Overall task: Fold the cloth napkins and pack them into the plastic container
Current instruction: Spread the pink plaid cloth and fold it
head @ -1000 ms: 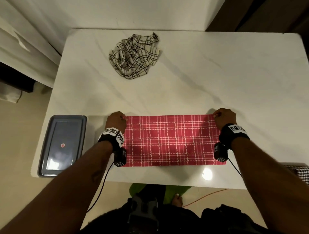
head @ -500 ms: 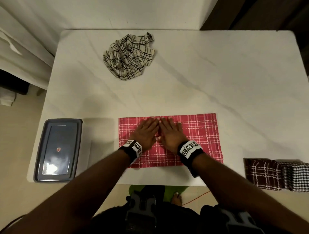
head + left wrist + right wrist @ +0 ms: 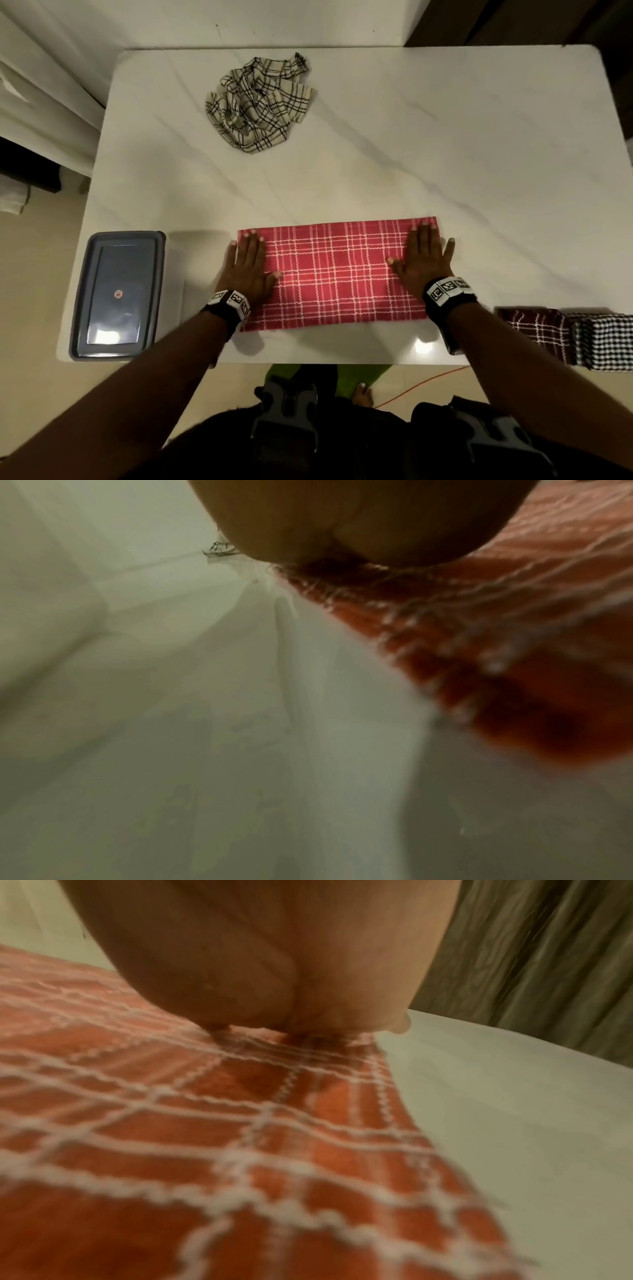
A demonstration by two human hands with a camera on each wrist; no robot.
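The big white table (image 3: 445, 144) holds everything. Near its front edge, in the middle, lies the red napkin (image 3: 337, 277), a flat, long strip, so it looks folded once. At the front left corner sits the plastic container (image 3: 118, 294) with its grey lid on. A crumpled cream napkin (image 3: 257, 102) waits near the back edge. At the front right corner there are two folded napkins (image 3: 565, 334), side by side.

The left hand (image 3: 248, 265) presses flat on the red napkin's left end, fingers straight and a little apart. The right hand (image 3: 423, 258) does the same on the right end. The wrist views are blurry, but both palms seem to rest on the cloth.

This step is smoothing the fold. Next, I think, one end must be pinched and carried over to meet the other, edges lined up.
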